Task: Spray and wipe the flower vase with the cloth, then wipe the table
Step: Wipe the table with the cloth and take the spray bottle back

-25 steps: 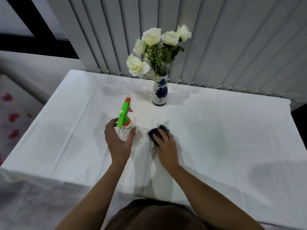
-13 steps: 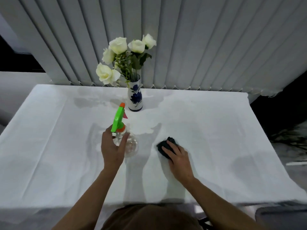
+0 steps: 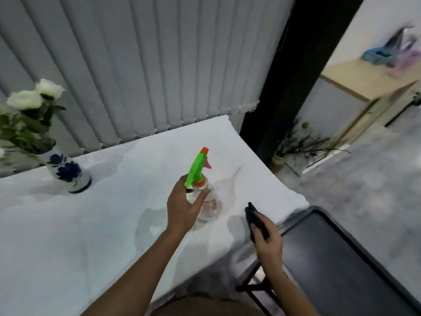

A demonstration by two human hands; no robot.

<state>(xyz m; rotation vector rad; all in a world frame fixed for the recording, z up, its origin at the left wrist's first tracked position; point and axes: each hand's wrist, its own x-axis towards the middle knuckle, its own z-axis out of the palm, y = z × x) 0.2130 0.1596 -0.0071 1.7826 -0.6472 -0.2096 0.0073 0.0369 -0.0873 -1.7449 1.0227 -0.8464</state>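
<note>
Two hands were up over the white-clothed table when I looked. My left hand was wrapped around the clear spray bottle, fingers and thumb curled about its body just under the green trigger head, which pointed away from me. My right hand pinched the dark cloth, folded small, near the table's right edge, beside the bottle. The blue-and-white flower vase stood well to the left of the bottle, toward the far edge by the vertical blinds, holding white roses. A dark chair sat right of the table.
</note>
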